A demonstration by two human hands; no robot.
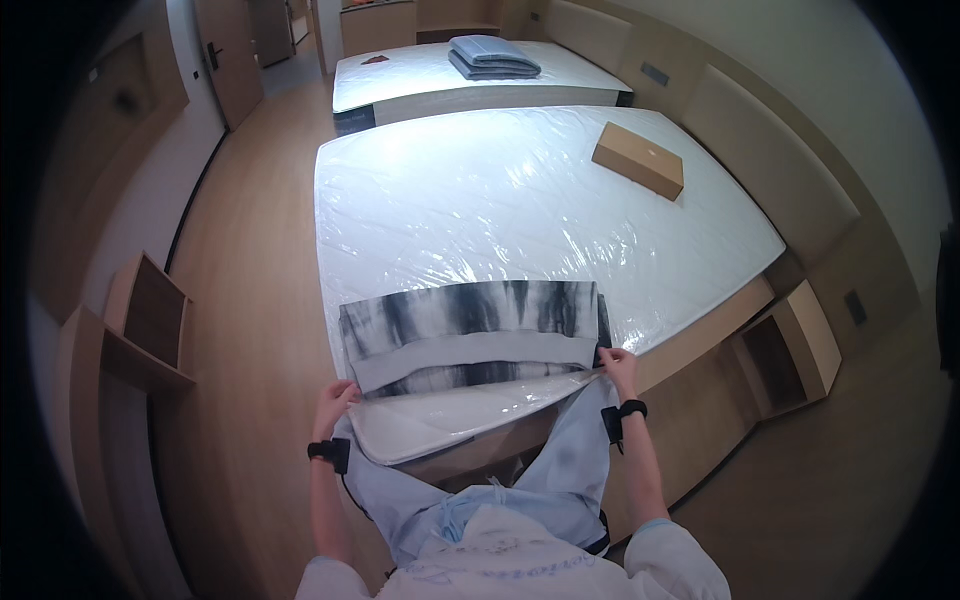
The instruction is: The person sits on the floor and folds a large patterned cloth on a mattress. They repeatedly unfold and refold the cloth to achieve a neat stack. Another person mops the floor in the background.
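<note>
A folded cloth (480, 311) with a black, grey and white streaked pattern lies across the near end of a plastic-wrapped white mattress (465, 217). A plain pale grey band of the cloth shows in its middle, with another patterned strip below. My left hand (335, 405) pinches the cloth's near left corner at the mattress edge. At the near right corner, my right hand (619, 369) has its fingers closed on the dark edge of the cloth. Each wrist wears a black strap with a small box.
A brown cardboard box (637, 161) rests on the mattress's far right. Behind stands a second wrapped mattress (405, 75) bearing a folded blue-grey textile (493, 57). Wooden shelf units (150, 322) stand left; a wooden nightstand (787, 360) stands right. A door (229, 64) is at far left.
</note>
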